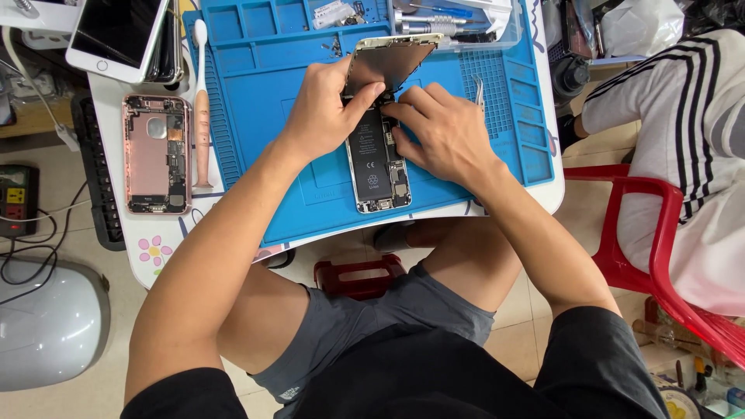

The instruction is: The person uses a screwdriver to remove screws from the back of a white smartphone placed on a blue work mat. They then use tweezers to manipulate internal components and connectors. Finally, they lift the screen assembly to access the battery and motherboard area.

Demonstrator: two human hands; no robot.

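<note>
An opened phone body (379, 172) with a black battery lies on the blue work mat (264, 132). Its screen panel (392, 60) is tilted up at the top end, still joined to the body. My left hand (326, 105) holds the raised screen panel by its lower left edge. My right hand (442, 128) rests on the phone's upper right side, with its fingertips pressed at the connector area under the screen.
A pink empty phone shell (157, 154) and a brush (202, 101) lie left of the mat. Stacked phones (120, 35) sit at top left. Tweezers (479, 91) and a clear tool tray (458, 23) are at the mat's top right. A seated person (683, 140) on a red chair (660, 256) is at right.
</note>
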